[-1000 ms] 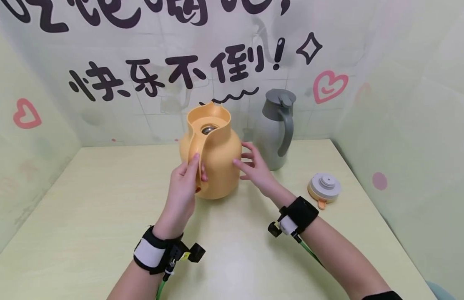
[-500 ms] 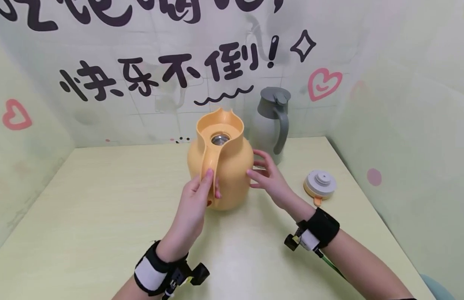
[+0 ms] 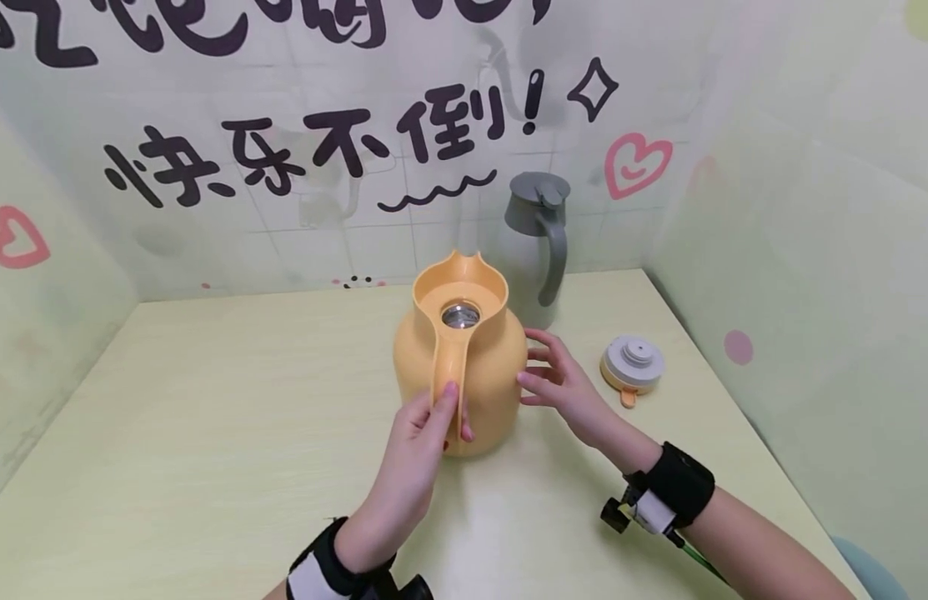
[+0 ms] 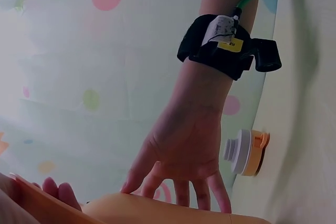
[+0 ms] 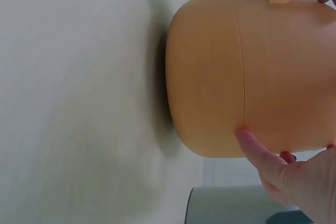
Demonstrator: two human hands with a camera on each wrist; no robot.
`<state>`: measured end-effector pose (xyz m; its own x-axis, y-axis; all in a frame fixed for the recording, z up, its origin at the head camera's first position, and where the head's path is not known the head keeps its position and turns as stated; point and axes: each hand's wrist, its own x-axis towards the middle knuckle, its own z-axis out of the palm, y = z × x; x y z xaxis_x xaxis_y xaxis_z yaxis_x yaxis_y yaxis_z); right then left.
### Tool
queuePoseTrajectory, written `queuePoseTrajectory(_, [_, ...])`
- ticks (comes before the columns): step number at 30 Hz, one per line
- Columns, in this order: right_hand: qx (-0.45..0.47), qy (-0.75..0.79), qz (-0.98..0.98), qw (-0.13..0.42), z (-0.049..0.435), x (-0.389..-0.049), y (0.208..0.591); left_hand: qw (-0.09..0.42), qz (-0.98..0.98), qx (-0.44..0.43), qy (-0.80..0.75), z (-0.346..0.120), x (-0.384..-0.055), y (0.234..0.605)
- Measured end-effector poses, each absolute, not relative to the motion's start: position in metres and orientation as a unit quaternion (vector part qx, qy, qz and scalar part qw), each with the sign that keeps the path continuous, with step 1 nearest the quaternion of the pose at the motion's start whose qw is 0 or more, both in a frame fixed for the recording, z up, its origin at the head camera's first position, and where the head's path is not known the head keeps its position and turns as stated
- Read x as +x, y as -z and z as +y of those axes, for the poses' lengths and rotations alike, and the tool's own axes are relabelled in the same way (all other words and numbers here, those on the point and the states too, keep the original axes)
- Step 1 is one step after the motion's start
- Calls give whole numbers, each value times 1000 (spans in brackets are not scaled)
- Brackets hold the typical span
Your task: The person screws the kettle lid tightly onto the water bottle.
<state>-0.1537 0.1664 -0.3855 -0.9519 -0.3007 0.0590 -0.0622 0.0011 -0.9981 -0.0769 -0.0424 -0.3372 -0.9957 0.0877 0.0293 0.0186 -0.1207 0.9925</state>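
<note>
An orange vacuum jug [image 3: 494,392] stands upright at the middle of the table, its top uncovered and a round metallic mouth showing inside the collar. My left hand [image 3: 414,467] grips the jug's handle, thumb along the near side. On the jug's right side, my right hand [image 3: 564,387] touches the body with spread fingertips [image 4: 181,195]. In the right wrist view the jug's base is close over the table, with a dark shadow along it. The jug's lid [image 3: 632,362], grey on top with an orange rim and tab, lies to the right.
A grey vacuum jug [image 3: 534,250] with a closed lid stands behind the orange one, near the back wall. Printed sheets line the walls [image 3: 794,250] around the pale table [image 3: 231,433]. A blue rounded object [image 3: 869,567] shows past the table's right edge.
The orange jug has come nearer to me and to the right, both hands staying on it. Its handle has turned toward me. The view has shifted slightly.
</note>
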Motion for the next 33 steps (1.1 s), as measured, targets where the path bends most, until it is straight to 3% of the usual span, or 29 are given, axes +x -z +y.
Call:
queuePoseTrajectory(21, [-146,687,705,98,180,-156,390,14,635,74,-769,-26,-71,343])
queuePoseTrajectory(33, [-146,685,707,97,183,-153,393,87,667,79,-736,-27,-71,348])
